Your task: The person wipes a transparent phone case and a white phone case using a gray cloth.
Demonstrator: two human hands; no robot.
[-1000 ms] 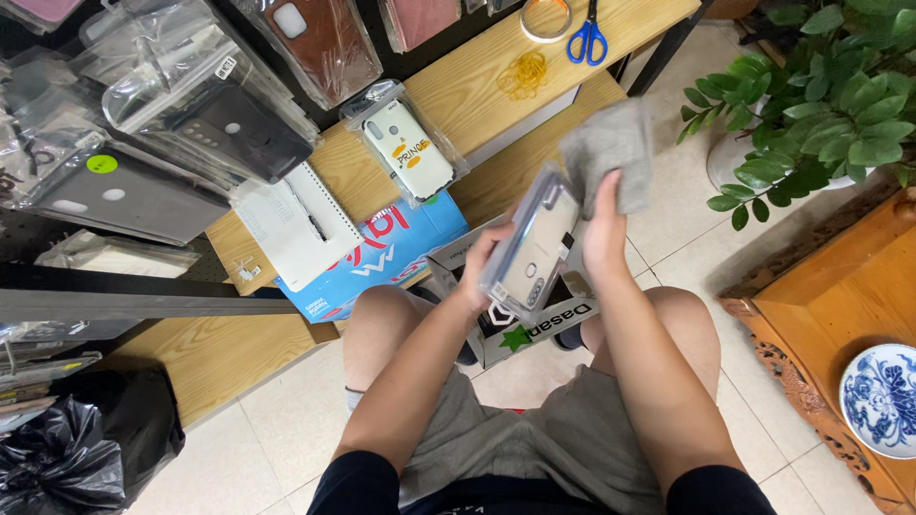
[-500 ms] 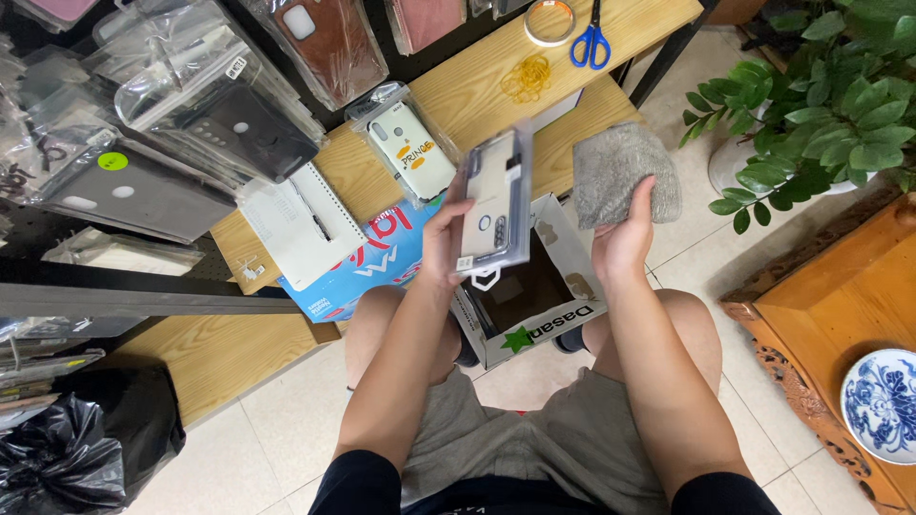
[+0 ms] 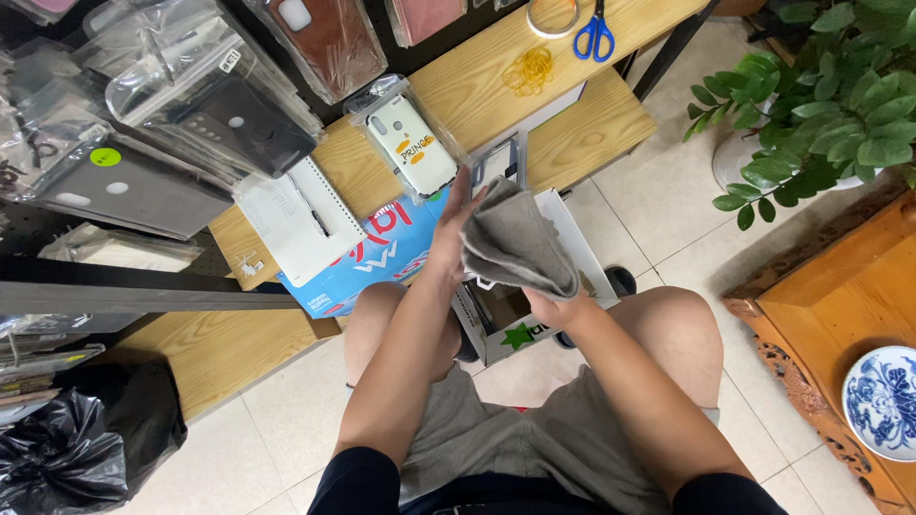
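Observation:
My left hand (image 3: 450, 236) holds a clear-packaged phone case (image 3: 498, 164) upright in front of me. My right hand (image 3: 553, 305) grips a grey cloth (image 3: 513, 243) from below and presses it against the lower part of the case, hiding most of it. Both hands are above an open white cardboard box (image 3: 563, 238) that rests between my knees on the floor.
A low wooden shelf (image 3: 458, 86) holds a packaged cream phone case (image 3: 412, 143), a spiral notebook with pen (image 3: 298, 221), rubber bands (image 3: 530, 69), blue scissors (image 3: 595, 29) and a blue carton (image 3: 372, 259). Packaged cases hang at left. A potted plant (image 3: 821, 95), wooden stand (image 3: 840, 315) and black bag (image 3: 67, 448) surround me.
The cloth, held off to the right half a second ago, has moved left onto the case. My left hand has kept the case raised in front of me.

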